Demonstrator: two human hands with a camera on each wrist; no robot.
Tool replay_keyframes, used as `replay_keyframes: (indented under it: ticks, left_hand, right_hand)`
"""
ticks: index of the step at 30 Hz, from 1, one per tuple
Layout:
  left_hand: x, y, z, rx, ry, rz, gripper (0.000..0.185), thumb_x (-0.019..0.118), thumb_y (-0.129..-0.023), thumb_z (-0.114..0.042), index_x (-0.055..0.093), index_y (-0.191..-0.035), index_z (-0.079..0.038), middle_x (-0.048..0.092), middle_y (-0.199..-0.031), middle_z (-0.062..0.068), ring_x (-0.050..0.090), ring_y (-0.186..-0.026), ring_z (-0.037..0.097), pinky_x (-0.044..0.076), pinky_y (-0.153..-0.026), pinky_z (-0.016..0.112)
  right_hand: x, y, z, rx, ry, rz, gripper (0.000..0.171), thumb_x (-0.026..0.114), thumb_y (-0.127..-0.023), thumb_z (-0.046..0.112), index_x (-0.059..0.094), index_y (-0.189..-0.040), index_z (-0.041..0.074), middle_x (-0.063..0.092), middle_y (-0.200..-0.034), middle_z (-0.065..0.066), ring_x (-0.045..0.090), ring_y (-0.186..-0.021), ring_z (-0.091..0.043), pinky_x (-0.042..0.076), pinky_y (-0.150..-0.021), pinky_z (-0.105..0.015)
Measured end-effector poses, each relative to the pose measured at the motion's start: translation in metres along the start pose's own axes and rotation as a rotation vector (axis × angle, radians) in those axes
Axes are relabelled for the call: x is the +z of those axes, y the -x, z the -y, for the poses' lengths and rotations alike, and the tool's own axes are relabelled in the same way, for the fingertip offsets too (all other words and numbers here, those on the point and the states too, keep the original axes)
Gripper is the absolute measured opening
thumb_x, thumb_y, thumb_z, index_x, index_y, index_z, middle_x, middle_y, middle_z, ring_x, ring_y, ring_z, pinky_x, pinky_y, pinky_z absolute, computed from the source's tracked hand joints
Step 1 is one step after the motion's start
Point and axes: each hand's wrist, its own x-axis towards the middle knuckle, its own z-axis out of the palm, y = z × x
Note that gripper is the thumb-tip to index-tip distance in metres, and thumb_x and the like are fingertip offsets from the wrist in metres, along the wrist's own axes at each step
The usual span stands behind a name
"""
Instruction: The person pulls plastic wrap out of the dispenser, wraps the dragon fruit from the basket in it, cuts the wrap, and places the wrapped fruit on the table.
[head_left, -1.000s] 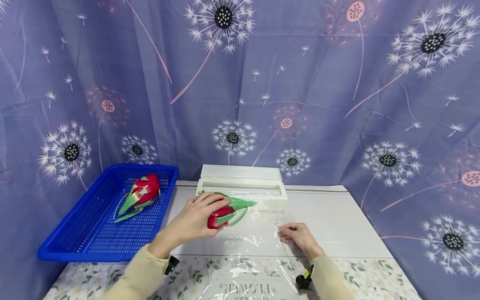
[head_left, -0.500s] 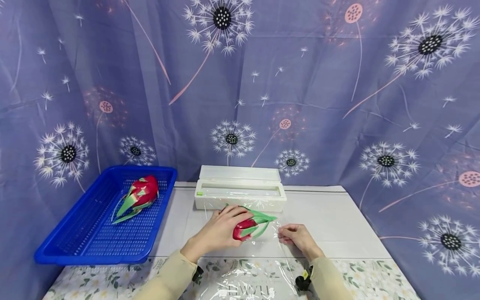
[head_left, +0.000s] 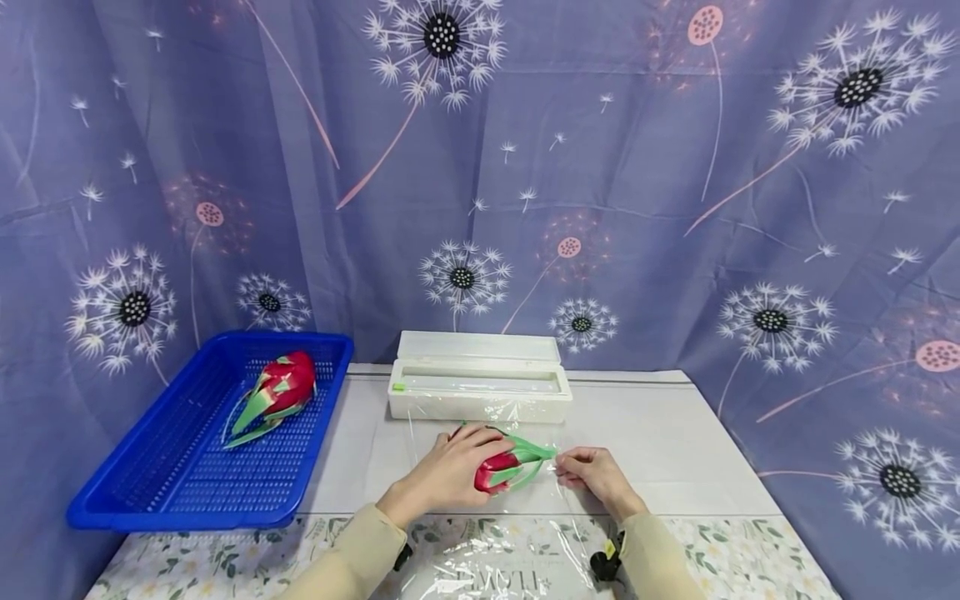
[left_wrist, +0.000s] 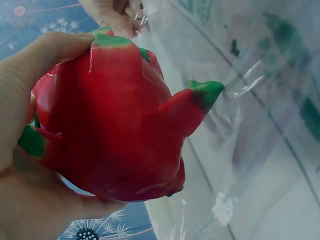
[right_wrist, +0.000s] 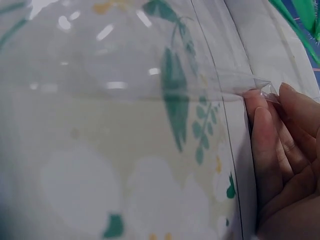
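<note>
Wrap (head_left: 487,479) pinched at its right edge by the right hand (head_left: 596,477) could bunch or slip if the fruit (head_left: 504,467), gripped in the left hand (head_left: 450,471) over the sheet's middle, lands crooked.

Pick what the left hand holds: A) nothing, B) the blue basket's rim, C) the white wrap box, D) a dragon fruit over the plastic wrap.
D: the left hand grips a dragon fruit above the plastic wrap spread on the table.
</note>
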Motion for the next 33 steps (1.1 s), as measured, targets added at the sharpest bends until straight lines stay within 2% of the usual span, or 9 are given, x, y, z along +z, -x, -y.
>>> replay_keyframes:
  ticks: [6, 13, 18, 22, 29, 33]
  left_hand:
    - [0.003, -0.003, -0.002, 0.005, 0.001, 0.025, 0.071, 0.08, -0.076, -0.042, 0.052, -0.141, -0.031, 0.05, -0.138, -0.007, 0.042, -0.128, 0.017, 0.046, -0.079, 0.05]
    - [0.005, -0.007, -0.007, 0.005, -0.014, 0.095, 0.068, 0.076, -0.08, -0.046, 0.052, -0.141, -0.03, 0.05, -0.137, -0.007, 0.042, -0.128, 0.017, 0.046, -0.08, 0.054]
    - [0.004, -0.009, -0.01, 0.009, -0.05, 0.114, 0.062, 0.072, -0.084, -0.049, 0.053, -0.139, -0.032, 0.053, -0.133, -0.007, 0.044, -0.126, 0.017, 0.046, -0.078, 0.056]
    - [0.002, -0.01, -0.014, 0.005, -0.077, 0.147, 0.061, 0.073, -0.083, -0.048, 0.054, -0.138, -0.032, 0.053, -0.131, -0.007, 0.044, -0.125, 0.017, 0.047, -0.079, 0.06]
    - [0.004, -0.015, -0.017, -0.014, -0.088, 0.155, 0.059, 0.076, -0.082, -0.043, 0.056, -0.136, -0.03, 0.055, -0.128, -0.006, 0.046, -0.122, 0.016, 0.045, -0.079, 0.061]
    - [0.003, -0.018, -0.019, -0.04, -0.076, 0.199, 0.059, 0.077, -0.081, -0.042, 0.056, -0.135, -0.03, 0.054, -0.129, -0.006, 0.045, -0.124, 0.015, 0.045, -0.08, 0.061]
  right_hand:
    - [0.0, 0.0, 0.001, 0.011, 0.01, -0.01, 0.019, 0.064, -0.093, 0.005, 0.067, -0.101, -0.012, 0.071, -0.085, -0.013, 0.068, -0.069, -0.014, 0.056, -0.062, -0.024]
    - [0.001, 0.0, 0.001, -0.007, -0.004, -0.008, 0.015, 0.065, -0.093, 0.006, 0.069, -0.098, -0.008, 0.071, -0.083, -0.015, 0.068, -0.067, -0.014, 0.055, -0.062, -0.023]
    - [0.003, -0.001, -0.001, -0.02, -0.002, -0.013, 0.018, 0.067, -0.092, 0.005, 0.068, -0.098, -0.012, 0.07, -0.081, -0.012, 0.066, -0.066, -0.012, 0.055, -0.062, -0.022]
    - [0.003, 0.001, 0.002, -0.021, 0.022, -0.02, 0.022, 0.067, -0.091, 0.006, 0.067, -0.1, -0.014, 0.069, -0.08, -0.009, 0.065, -0.067, -0.01, 0.054, -0.062, -0.021]
    - [0.003, 0.001, 0.002, -0.012, 0.045, -0.039, 0.019, 0.067, -0.091, 0.005, 0.068, -0.099, -0.012, 0.07, -0.082, -0.009, 0.066, -0.068, -0.012, 0.055, -0.062, -0.022]
    - [0.003, 0.002, 0.0, -0.013, 0.061, -0.038, 0.018, 0.065, -0.091, 0.004, 0.068, -0.1, -0.012, 0.07, -0.084, -0.009, 0.067, -0.07, -0.013, 0.055, -0.063, -0.023]
